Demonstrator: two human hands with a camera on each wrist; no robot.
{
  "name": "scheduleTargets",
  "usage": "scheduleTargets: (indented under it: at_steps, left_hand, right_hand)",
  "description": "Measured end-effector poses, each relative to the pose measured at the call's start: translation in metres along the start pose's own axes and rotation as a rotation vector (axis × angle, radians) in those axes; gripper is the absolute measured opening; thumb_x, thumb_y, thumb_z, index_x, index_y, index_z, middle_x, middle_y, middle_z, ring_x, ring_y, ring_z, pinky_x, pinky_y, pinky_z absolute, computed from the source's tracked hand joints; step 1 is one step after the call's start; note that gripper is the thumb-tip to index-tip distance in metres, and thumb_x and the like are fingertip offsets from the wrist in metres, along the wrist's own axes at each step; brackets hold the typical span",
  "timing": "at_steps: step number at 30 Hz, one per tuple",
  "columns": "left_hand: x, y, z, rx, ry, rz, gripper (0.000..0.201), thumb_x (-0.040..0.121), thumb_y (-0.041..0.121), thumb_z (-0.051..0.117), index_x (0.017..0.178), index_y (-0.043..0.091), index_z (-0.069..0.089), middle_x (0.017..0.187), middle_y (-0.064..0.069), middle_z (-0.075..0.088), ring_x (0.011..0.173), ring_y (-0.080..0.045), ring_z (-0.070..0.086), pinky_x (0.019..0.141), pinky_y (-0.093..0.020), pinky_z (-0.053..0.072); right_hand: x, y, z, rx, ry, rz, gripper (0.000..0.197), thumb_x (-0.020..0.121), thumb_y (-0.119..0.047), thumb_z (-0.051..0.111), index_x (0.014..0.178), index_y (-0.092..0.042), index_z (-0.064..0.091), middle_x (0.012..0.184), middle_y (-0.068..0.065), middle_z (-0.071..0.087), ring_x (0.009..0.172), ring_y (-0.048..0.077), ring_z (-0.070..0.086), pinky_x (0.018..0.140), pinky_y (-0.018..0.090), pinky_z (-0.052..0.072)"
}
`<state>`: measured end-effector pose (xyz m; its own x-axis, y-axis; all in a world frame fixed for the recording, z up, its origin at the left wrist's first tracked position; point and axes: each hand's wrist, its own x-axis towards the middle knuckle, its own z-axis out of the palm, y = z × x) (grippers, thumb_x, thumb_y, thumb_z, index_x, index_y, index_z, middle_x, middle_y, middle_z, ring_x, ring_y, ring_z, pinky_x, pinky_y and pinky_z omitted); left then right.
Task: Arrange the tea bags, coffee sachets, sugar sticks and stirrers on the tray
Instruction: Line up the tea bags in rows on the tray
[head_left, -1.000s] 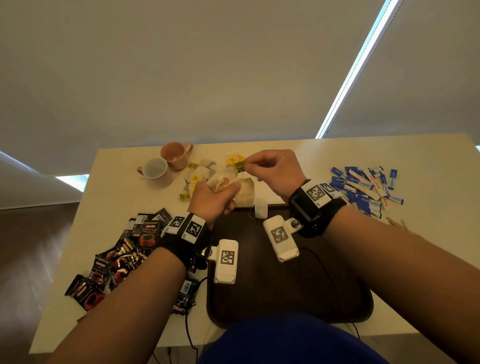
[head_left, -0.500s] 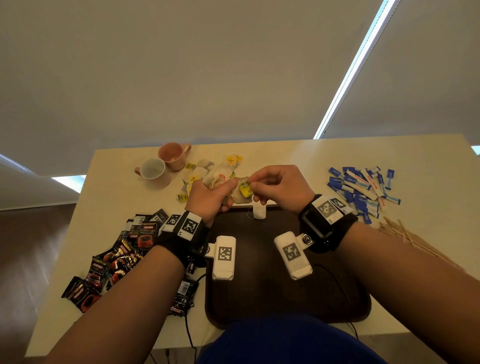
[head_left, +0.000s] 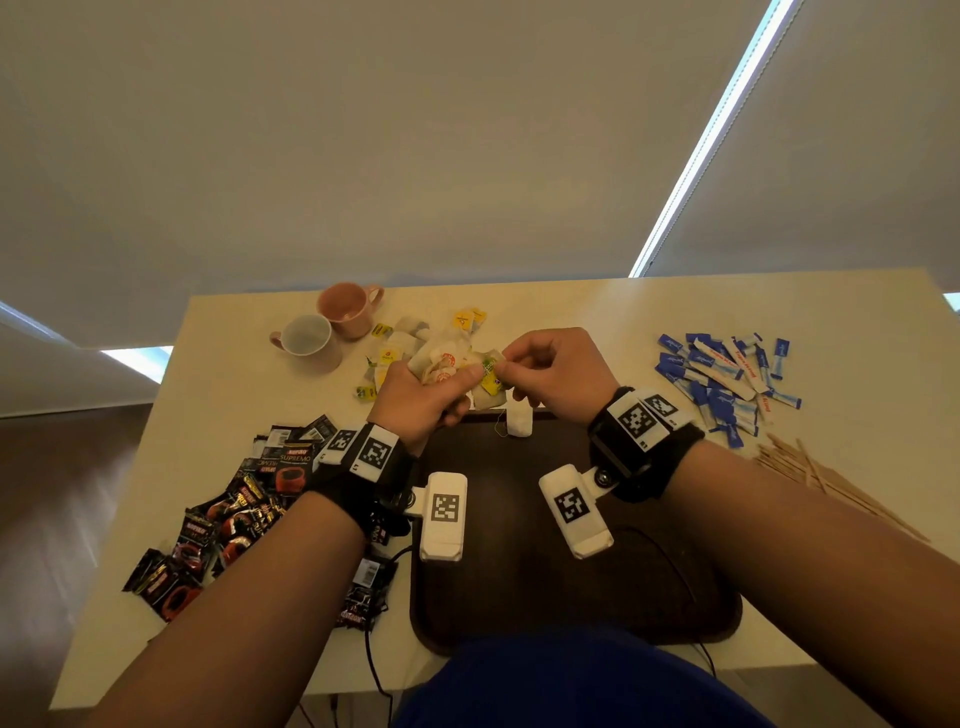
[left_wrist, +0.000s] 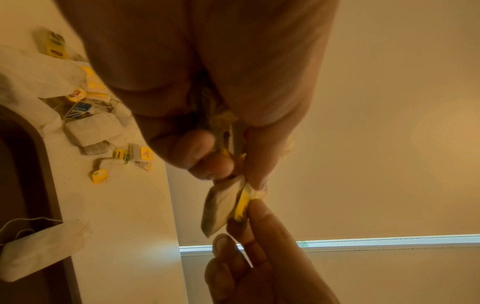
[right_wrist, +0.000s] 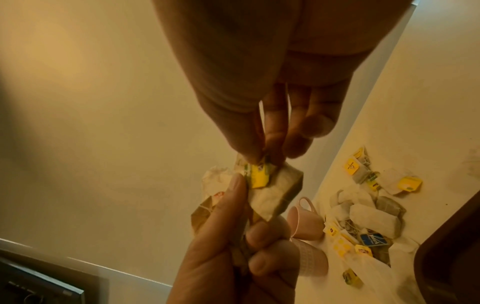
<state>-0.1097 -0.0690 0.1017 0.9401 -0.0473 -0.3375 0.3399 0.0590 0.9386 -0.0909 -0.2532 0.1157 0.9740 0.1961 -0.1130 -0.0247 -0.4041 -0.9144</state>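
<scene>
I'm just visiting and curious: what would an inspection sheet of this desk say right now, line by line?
Surface: pale table, dark brown tray at its near edge.
Job's things: one tea bag lies on the tray's far rim; loose tea bags beyond it; coffee sachets on the left; sugar sticks and wooden stirrers on the right.
Clutter: white mug and pink mug, far left.
Grippers: left hand grips a bunch of tea bags; right hand pinches a yellow tag on that bunch.
Cables: thin black cables hang over the near edge.
Surroundings: plain wall, a bright strip of light.
</scene>
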Motion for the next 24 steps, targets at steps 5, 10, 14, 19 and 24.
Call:
scheduleTargets:
  at_steps: [5, 10, 14, 19, 24]
  left_hand:
    - [0.001, -0.002, -0.002, 0.039, 0.022, 0.025, 0.007, 0.088, 0.012, 0.074, 0.085, 0.012, 0.068, 0.075, -0.018, 0.061, 0.052, -0.020, 0.051, 0.047, -0.025, 0.038]
    - [0.000, -0.001, -0.001, 0.058, 0.003, 0.042, 0.006, 0.089, 0.015, 0.074, 0.085, 0.014, 0.070, 0.076, -0.019, 0.063, 0.053, -0.021, 0.052, 0.046, -0.026, 0.038]
    - [0.000, 0.000, 0.000, 0.073, 0.006, 0.058, 0.006, 0.090, 0.014, 0.072, 0.086, 0.013, 0.068, 0.075, -0.020, 0.061, 0.052, -0.021, 0.051, 0.045, -0.025, 0.038]
    - [0.003, -0.002, -0.001, 0.068, 0.047, 0.041, 0.011, 0.090, 0.014, 0.073, 0.088, 0.005, 0.068, 0.074, -0.021, 0.060, 0.056, -0.025, 0.050, 0.046, -0.025, 0.039]
    - [0.001, 0.001, 0.002, 0.001, 0.033, 0.036, 0.008, 0.092, 0.012, 0.070, 0.089, 0.005, 0.067, 0.075, -0.020, 0.059, 0.051, -0.020, 0.052, 0.043, -0.024, 0.038]
  right_hand:
    - [0.005, -0.001, 0.000, -0.090, -0.017, -0.091, 0.015, 0.089, -0.028, 0.071, 0.101, -0.019, 0.075, 0.093, -0.004, 0.072, 0.082, 0.009, 0.066, 0.071, 0.021, 0.054]
    - [0.011, -0.011, -0.006, -0.067, -0.044, -0.055, 0.013, 0.093, -0.014, 0.067, 0.097, -0.005, 0.075, 0.071, -0.003, 0.067, 0.055, 0.000, 0.058, 0.054, 0.012, 0.044]
    - [0.012, -0.015, -0.009, -0.089, -0.084, -0.068, 0.013, 0.092, -0.013, 0.067, 0.102, -0.011, 0.073, 0.074, 0.001, 0.068, 0.058, 0.002, 0.059, 0.057, 0.013, 0.046]
    - [0.011, -0.014, -0.007, -0.141, -0.003, -0.072, 0.016, 0.077, -0.025, 0.083, 0.082, -0.017, 0.071, 0.073, -0.005, 0.068, 0.061, 0.001, 0.057, 0.060, 0.015, 0.046]
    - [0.011, -0.015, -0.005, -0.152, -0.018, -0.022, 0.013, 0.079, -0.020, 0.082, 0.084, -0.018, 0.071, 0.070, -0.002, 0.070, 0.059, 0.006, 0.061, 0.058, 0.020, 0.049]
